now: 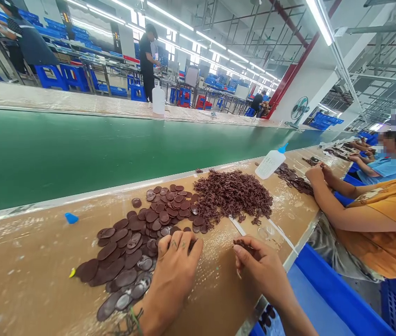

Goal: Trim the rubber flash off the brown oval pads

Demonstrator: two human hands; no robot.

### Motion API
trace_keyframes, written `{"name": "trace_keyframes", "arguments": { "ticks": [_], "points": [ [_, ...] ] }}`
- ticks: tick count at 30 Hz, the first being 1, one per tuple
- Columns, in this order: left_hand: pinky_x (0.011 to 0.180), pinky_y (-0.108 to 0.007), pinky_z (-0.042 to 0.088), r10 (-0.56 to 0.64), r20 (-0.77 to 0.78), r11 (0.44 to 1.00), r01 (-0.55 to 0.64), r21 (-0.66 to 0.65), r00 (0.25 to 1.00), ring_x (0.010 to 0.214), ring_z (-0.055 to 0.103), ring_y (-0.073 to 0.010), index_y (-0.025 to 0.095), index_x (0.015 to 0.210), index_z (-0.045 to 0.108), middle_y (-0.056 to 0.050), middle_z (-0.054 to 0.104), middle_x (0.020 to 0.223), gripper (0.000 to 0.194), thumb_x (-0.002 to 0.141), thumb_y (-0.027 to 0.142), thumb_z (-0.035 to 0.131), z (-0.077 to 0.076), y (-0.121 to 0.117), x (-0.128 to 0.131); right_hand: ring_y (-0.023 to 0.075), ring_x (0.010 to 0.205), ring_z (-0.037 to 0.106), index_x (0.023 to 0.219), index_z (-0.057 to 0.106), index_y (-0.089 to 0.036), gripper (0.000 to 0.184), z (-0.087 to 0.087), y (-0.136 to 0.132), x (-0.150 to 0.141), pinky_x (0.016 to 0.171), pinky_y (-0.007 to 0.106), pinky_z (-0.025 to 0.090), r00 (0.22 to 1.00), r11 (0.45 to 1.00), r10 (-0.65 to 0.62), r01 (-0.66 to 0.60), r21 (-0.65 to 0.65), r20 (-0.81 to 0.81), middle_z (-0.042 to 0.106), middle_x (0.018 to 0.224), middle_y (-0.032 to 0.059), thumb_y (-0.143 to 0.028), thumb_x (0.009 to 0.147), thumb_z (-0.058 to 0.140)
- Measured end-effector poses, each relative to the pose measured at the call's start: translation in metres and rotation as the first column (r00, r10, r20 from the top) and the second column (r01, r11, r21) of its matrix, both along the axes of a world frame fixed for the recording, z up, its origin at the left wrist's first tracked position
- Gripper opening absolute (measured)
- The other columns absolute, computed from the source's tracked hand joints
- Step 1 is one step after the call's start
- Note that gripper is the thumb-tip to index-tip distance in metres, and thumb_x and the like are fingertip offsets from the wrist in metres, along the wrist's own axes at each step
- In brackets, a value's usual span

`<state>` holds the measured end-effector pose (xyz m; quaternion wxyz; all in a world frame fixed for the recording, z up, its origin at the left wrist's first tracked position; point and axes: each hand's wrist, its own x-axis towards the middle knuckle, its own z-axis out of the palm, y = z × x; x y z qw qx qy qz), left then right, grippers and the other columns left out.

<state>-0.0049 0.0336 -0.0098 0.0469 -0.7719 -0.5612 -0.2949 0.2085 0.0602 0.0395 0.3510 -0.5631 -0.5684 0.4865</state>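
My left hand (178, 268) lies at the right edge of a pile of dark brown oval discs (126, 277). Its fingers curl downward and the fingertips are hidden; something dark shows beside the index finger, but I cannot make it out. Nearer the table's front edge, my right hand (262, 266) is closed, with a small dark brown piece (241, 243) pinched between thumb and fingers. Beyond both hands is a heap of small, twisted brown pieces (232, 193), touching the discs on its left side.
A white squeeze bottle (270, 164) with a blue tip leans beyond the heap. A blue cap (71, 218) lies on the brown tabletop (30, 261). Behind runs a green conveyor belt (107, 149). A co-worker in orange (386, 210) sits at right, above a blue bin (330, 284).
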Motion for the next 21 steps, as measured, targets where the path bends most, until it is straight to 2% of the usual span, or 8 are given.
{"name": "trace_keyframes", "arguments": {
  "ticks": [4,6,10,12,14,17,19,21],
  "points": [
    [0.081,-0.042,0.034,-0.031,0.002,0.999,0.031,0.019,1.000,0.085,0.053,-0.0242,0.019,0.101,0.066,-0.007,0.064,0.092,0.031,0.086,0.001,0.045,-0.009,0.004,0.000,0.0132,0.051,0.053,0.093,0.065,-0.017,0.036,-0.003,-0.004,-0.001,0.052,0.025,0.041,0.999,1.000,-0.007,0.008,-0.020,0.033,0.061,0.057,-0.0022,-0.052,0.083,0.067],
    [0.080,-0.042,0.034,-0.031,0.022,0.999,0.030,0.037,0.999,0.085,0.054,-0.0240,0.020,0.099,0.067,-0.006,0.065,0.089,0.030,0.088,0.003,0.045,-0.008,0.006,-0.003,0.0125,0.052,0.052,0.088,0.065,-0.017,0.036,-0.005,-0.008,-0.001,0.052,0.025,0.040,0.999,1.000,-0.016,0.017,-0.011,0.041,0.061,0.058,-0.0020,-0.053,0.082,0.067],
    [0.081,-0.044,0.036,-0.050,0.070,0.999,0.048,0.025,0.996,0.089,0.056,-0.0261,0.018,0.109,0.066,-0.007,0.069,0.092,0.026,0.094,0.010,0.046,0.008,0.003,-0.011,0.0132,0.052,0.054,0.081,0.062,-0.019,0.036,-0.009,-0.020,-0.007,0.053,0.024,0.041,1.000,1.000,-0.017,0.017,-0.019,-0.025,0.062,0.057,-0.0009,-0.054,0.084,0.065],
    [0.082,-0.043,0.039,-0.083,0.185,0.997,0.081,0.017,0.979,0.092,0.056,-0.0258,0.018,0.110,0.065,-0.007,0.070,0.099,0.022,0.094,0.014,0.050,0.016,0.000,-0.011,0.0143,0.052,0.055,0.085,0.063,-0.019,0.033,-0.011,-0.028,-0.013,0.052,0.025,0.043,0.999,0.997,0.004,-0.008,-0.083,-0.048,0.064,0.058,-0.0006,-0.052,0.084,0.064],
    [0.083,-0.038,0.044,-0.161,0.394,0.982,0.187,-0.028,0.905,0.093,0.059,-0.0222,0.021,0.110,0.065,-0.005,0.071,0.102,0.021,0.095,0.016,0.052,0.019,-0.005,-0.006,0.0152,0.055,0.056,0.084,0.066,-0.019,0.028,-0.012,-0.035,-0.018,0.054,0.025,0.043,0.999,0.991,0.038,-0.040,-0.129,-0.018,0.064,0.061,0.0000,-0.046,0.082,0.067],
    [0.081,-0.025,0.052,-0.222,0.674,0.912,0.395,-0.112,0.704,0.092,0.065,-0.0147,0.027,0.108,0.067,0.001,0.073,0.099,0.020,0.095,0.018,0.053,0.014,-0.014,0.008,0.0156,0.063,0.054,0.076,0.070,-0.016,0.019,-0.011,-0.044,-0.026,0.056,0.025,0.040,0.995,0.990,0.083,-0.075,-0.120,0.056,0.063,0.065,0.0008,-0.036,0.075,0.071],
    [0.077,-0.018,0.054,-0.184,0.765,0.895,0.426,-0.129,0.618,0.086,0.069,-0.0116,0.031,0.105,0.068,0.005,0.074,0.094,0.019,0.094,0.021,0.056,0.010,-0.019,0.018,0.0148,0.064,0.052,0.076,0.071,-0.014,0.021,-0.008,-0.049,-0.029,0.056,0.024,0.038,0.995,0.984,0.093,-0.089,-0.153,0.020,0.060,0.065,0.0007,-0.035,0.073,0.073],
    [0.073,-0.015,0.054,-0.118,0.806,0.915,0.379,-0.139,0.580,0.079,0.070,-0.0096,0.034,0.102,0.069,0.008,0.075,0.089,0.018,0.092,0.024,0.058,0.008,-0.022,0.024,0.0147,0.065,0.053,0.084,0.073,-0.013,0.029,-0.007,-0.053,-0.031,0.059,0.025,0.039,0.987,0.968,0.116,-0.137,-0.209,-0.107,0.062,0.069,0.0018,-0.040,0.073,0.075]
  ]
}}
